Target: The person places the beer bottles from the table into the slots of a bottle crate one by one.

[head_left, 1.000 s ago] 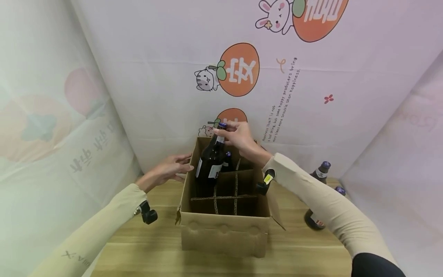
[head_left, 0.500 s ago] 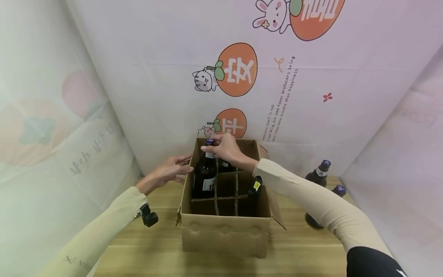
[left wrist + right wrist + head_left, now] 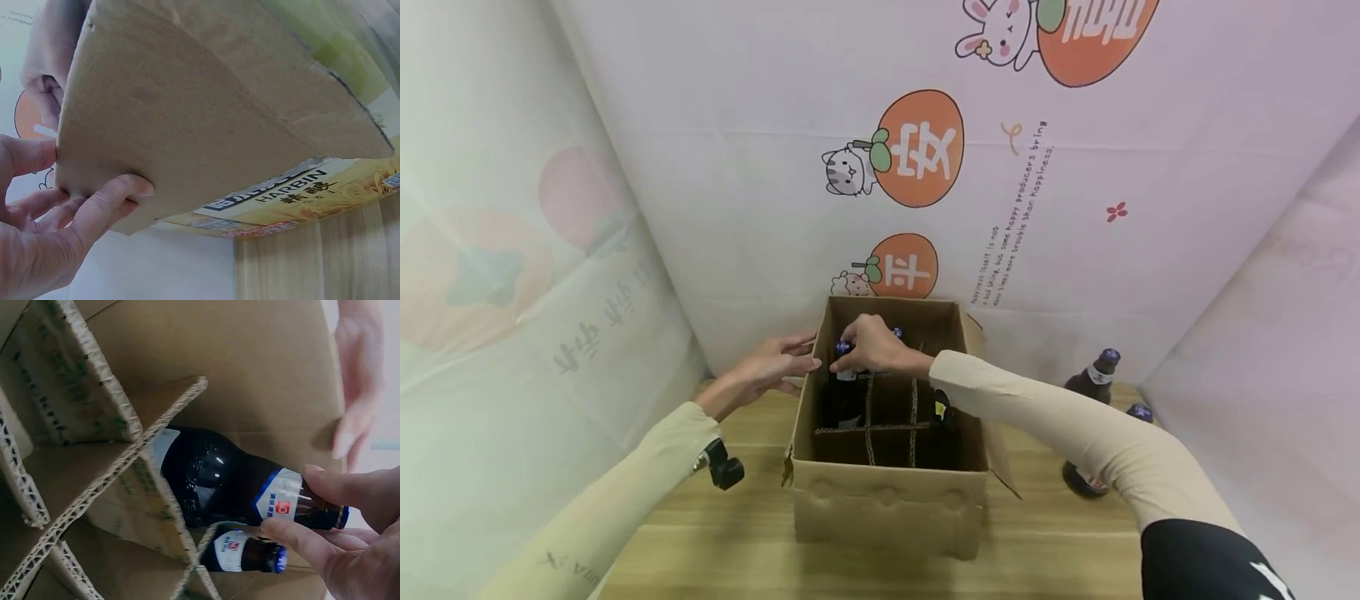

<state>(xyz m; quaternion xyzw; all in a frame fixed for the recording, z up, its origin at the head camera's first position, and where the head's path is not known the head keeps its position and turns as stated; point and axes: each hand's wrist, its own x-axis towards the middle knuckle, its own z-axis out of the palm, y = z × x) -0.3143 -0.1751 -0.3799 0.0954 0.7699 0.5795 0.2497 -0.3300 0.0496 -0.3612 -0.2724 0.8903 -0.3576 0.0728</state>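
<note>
An open cardboard box [image 3: 887, 508] with crossed dividers stands on the wooden table. Inside its far left compartment is a dark beer bottle [image 3: 209, 472] with a blue cap and white neck label. My right hand [image 3: 872, 346] pinches that bottle at the neck, thumb on one side and fingers on the other. Beside it, in the neighbouring compartment, stands another beer bottle [image 3: 234, 552]. My left hand [image 3: 767, 364] rests against the outside of the box's left wall, fingertips right at the rim. In the left wrist view its extended fingers [image 3: 128, 185] press the cardboard.
To the right of the box, two more beer bottles stand on the table, a farther bottle [image 3: 1092, 382] and a nearer bottle [image 3: 1084, 482] partly behind my right sleeve. A loose box flap [image 3: 996, 450] sticks out on the right. A printed cloth [image 3: 775, 208] hangs behind the box.
My right hand has lowered the bottle from above the rim, where it was tilted, down into the far left compartment. The left hand has stayed at the box wall.
</note>
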